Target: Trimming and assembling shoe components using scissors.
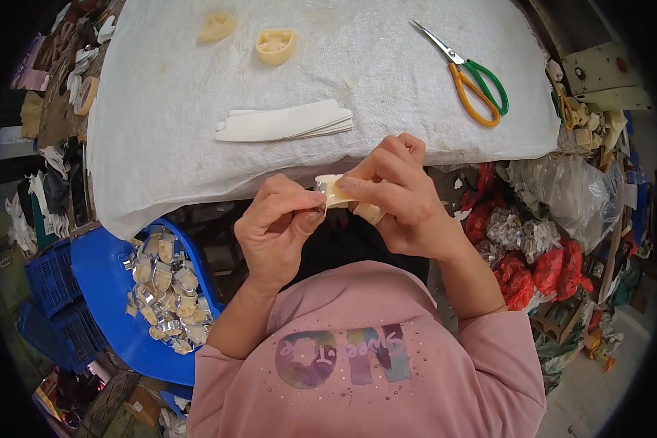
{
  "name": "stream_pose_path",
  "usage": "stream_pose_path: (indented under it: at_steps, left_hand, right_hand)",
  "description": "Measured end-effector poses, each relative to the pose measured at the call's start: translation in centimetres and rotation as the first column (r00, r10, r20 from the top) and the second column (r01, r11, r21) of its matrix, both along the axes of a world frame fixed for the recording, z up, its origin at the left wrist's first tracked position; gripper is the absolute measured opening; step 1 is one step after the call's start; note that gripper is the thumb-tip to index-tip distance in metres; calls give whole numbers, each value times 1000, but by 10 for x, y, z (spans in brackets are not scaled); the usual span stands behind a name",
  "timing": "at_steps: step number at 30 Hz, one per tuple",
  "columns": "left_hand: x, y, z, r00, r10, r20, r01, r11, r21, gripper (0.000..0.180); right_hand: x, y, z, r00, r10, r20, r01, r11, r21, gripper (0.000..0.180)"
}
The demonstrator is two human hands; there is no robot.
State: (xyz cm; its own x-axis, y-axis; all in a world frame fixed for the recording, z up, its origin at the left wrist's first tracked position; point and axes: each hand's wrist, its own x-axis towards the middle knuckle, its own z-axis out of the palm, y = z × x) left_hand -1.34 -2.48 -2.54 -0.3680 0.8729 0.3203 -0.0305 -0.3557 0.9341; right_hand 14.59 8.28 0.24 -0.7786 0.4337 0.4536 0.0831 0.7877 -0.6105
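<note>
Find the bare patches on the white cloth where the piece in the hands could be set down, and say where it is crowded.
Free: the cloth between the cream moulds and the scissors; also its left part, below the moulds and left of the white strips. Crowded: the blue tub of pieces at lower left and the bags at right. Both the left hand and the right hand hold the piece.

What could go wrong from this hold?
1. Both hands, left hand and right hand, pinch the small cream piece out past the table edge; a slip would likely drop it into the lap or the clutter below.
2. The scissors lie with blades open on the white cloth; a blind reach might meet them.
</note>
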Motion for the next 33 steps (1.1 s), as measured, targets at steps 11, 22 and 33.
stream_pose_path:
  at_steps: [11,22,33]
  left_hand:
    - [0,13,9,780,202,-593,-94,973,209,12]
    - [4,2,18,908,92,-409,-75,996,57,15]
    - [-8,-1,17,697,286,-658,-183,958,223,22]
  right_hand:
    - [1,-4,-5,996,88,13,-86,991,-98,49]
    - [1,-1,2,995,74,64,-71,996,-46,50]
    - [0,10,16,982,57,178,-100,965,244,40]
